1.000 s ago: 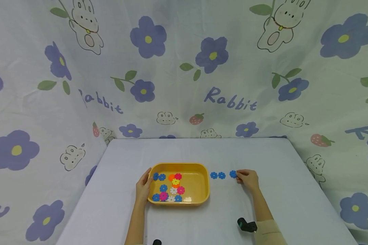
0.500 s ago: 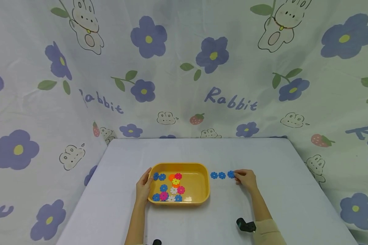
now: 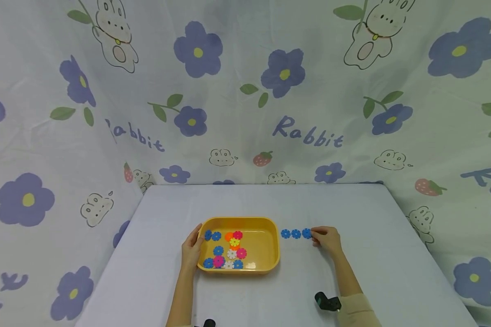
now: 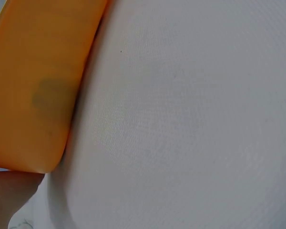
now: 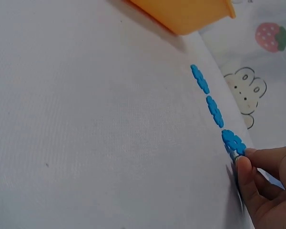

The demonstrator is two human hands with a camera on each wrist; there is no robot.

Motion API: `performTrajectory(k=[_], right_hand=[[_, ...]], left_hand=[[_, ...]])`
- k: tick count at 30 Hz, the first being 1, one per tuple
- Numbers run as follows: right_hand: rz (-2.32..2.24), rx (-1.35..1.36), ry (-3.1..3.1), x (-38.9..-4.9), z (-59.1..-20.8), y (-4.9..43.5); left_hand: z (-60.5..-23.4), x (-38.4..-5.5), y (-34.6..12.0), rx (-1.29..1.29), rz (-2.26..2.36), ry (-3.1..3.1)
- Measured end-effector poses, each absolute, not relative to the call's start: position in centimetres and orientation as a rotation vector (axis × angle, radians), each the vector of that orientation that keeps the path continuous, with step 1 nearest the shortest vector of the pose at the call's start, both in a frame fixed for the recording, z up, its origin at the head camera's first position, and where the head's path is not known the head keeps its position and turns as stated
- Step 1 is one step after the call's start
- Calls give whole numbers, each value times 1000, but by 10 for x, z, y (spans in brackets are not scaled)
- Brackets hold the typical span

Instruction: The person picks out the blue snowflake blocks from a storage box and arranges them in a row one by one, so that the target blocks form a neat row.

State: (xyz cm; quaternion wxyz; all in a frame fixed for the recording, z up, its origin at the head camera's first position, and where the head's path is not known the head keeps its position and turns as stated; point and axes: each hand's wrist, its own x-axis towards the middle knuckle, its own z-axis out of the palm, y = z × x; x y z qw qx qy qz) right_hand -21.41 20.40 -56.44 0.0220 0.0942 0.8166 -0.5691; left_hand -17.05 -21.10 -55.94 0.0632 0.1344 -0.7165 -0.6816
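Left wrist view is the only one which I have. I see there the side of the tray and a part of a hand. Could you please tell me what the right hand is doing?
Observer: The right hand pinches one blue flower-shaped piece.
Operator: Thank you. Are there more of such pieces on the table?
Observer: Yes, two more blue pieces lie in a row between the pinched one and the tray.
Operator: And what is inside the tray, please?
Observer: Blue, pink, white, yellow and orange pieces, mostly in its left half.
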Motion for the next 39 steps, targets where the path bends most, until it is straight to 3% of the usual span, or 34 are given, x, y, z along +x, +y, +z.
performTrajectory(k=[27, 39], right_hand=[[-1870, 322, 2584, -207, -564, 204], [-2085, 76, 2394, -197, -544, 168]], left_hand=[[-556, -169, -210, 389, -2097, -2131], [-558, -171, -211, 393, -2072, -2148]])
